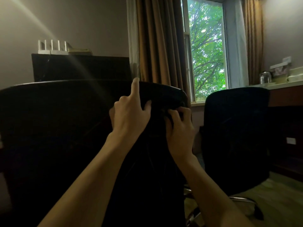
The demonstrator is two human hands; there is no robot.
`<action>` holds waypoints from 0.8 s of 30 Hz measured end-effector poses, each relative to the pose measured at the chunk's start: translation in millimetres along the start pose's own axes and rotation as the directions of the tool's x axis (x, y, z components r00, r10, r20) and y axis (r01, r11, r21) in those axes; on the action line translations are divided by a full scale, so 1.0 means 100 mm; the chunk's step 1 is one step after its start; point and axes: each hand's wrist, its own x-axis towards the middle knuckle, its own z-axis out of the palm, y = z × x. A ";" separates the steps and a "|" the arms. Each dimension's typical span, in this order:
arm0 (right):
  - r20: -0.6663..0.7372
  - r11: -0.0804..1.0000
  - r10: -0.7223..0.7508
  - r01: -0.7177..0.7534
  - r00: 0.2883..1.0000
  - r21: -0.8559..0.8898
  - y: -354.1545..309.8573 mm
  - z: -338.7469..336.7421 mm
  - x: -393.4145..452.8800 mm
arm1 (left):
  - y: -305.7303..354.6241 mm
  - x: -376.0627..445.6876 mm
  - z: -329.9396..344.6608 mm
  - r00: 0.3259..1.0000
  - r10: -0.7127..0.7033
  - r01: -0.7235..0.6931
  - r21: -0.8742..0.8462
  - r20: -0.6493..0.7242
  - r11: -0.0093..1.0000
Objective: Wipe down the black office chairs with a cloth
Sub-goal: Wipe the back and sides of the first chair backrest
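Observation:
A black office chair [57, 122] fills the near left, its backrest facing me. A dark cloth [162, 102] lies bunched over the right end of the backrest's top edge and is hard to tell from the chair. My left hand [131, 115] grips the cloth with curled fingers, its index finger pointing up past the top edge. My right hand [180, 128] pinches folds of the same cloth just to the right. A second black office chair [236, 128] stands to the right, below the window.
A dark monitor [80, 68] stands behind the near chair, with a white router [52, 46] above it. A desk [285, 94] at the right carries a glass jar [264, 77] and boxes. Curtains frame the window [206, 49]. The second chair's chrome base [242, 200] rests on the floor.

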 end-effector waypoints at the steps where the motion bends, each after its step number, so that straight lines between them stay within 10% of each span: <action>1: 0.007 1.000 0.001 -0.001 1.000 0.007 0.05 0.00 -0.04 | 0.02 0.03 0.00 1.000 -0.027 0.028 0.011 -0.013 1.000; 10: -0.089 0.987 0.157 -0.152 0.984 0.058 0.27 -0.03 -0.02 | 0.12 -0.24 0.19 0.986 0.149 -0.154 -0.066 -0.076 0.986; 24: 0.146 0.984 0.179 -0.178 0.973 -0.023 0.52 0.02 -1.46 | -0.26 -1.21 0.67 0.992 -0.029 0.057 -0.229 0.126 0.972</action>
